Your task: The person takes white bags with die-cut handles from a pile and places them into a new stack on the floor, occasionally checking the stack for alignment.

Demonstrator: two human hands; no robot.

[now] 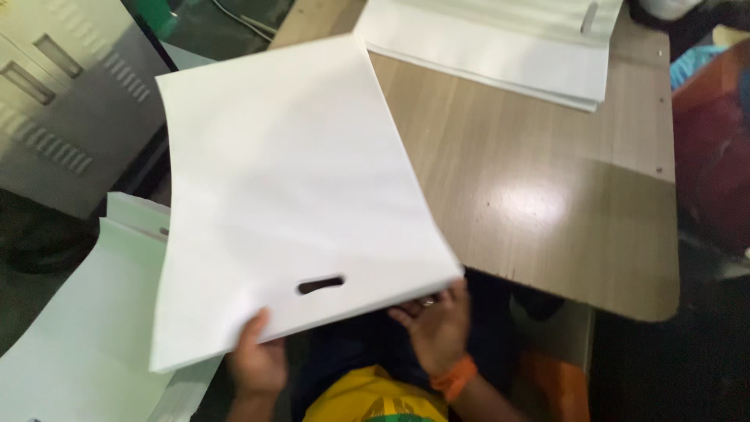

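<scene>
Both hands' fingers [262, 328] gripping white bag [297, 195]

The left hand [258, 359] is raised at about seven o'clock, thumb up and fingers curled in a grip. The right hand [437, 328], at five o'clock, is held palm-up, an orange band worn at its wrist.

Your left hand [258, 361]: fingertips hidden behind the white bag [289, 195] | your right hand [439, 328]: fingertips tucked under that bag's near edge | left of your fingers, pale sheet stack [70, 336] cut off by the frame | whole view slightly blurred
</scene>
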